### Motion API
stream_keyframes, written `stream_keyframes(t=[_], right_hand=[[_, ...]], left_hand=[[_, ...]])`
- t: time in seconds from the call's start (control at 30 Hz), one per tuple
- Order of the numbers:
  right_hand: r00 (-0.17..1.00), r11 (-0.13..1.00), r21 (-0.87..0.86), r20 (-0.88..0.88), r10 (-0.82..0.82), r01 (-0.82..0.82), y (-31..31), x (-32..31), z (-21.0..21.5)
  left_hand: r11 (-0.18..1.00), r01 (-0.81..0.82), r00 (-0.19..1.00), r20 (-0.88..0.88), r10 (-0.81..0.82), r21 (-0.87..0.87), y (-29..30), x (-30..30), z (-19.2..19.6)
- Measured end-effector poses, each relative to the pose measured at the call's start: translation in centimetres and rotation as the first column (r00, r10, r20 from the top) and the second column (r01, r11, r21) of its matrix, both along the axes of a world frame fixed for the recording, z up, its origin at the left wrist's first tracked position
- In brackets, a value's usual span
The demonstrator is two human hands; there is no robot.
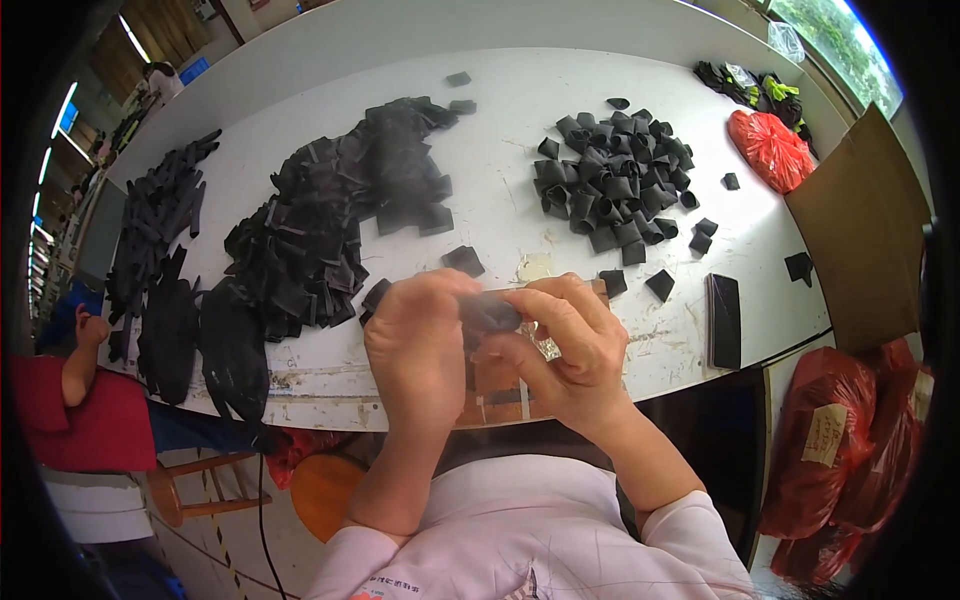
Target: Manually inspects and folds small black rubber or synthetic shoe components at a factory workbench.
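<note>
Just above the table's near edge, a small dark fabric piece is held between my two hands, slightly blurred. My right hand pinches its right side with thumb and fingers. My left hand closes on its left side, the fingertips partly smeared by motion. Under the hands lies a brown taped patch on the table. Beyond the hands, to the right, stands a heap of curled black fabric loops. Left of them spreads a large pile of flat black fabric pieces.
Black strips and two long dark oval pieces lie at left. A dark phone-like slab rests at right, near a cardboard sheet and red bags. A person in red sits at left beside a wooden stool.
</note>
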State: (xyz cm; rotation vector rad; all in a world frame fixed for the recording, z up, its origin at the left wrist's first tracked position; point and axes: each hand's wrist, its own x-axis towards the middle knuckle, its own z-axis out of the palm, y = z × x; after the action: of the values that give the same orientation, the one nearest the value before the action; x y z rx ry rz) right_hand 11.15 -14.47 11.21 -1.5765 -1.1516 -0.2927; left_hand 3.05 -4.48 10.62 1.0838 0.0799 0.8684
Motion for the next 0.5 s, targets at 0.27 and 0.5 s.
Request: stream_keyframes(t=[0.27, 0.5], right_hand=[[0.996, 0.999, 0.022, 0.087, 0.023, -0.025, -0.1, 0.5, -1.4], [0.989, 1.000, -0.020, 0.150, -0.008, 0.012, -0.2, 0.7, -1.5]], left_hand=[[0.978, 0.033, 0.999, 0.041, -0.025, -0.206, -0.4, -0.7, -1.6], [0.999, -0.006, 0.999, -0.043, 0.004, -0.048, 1.2, -0.1, -3.2]])
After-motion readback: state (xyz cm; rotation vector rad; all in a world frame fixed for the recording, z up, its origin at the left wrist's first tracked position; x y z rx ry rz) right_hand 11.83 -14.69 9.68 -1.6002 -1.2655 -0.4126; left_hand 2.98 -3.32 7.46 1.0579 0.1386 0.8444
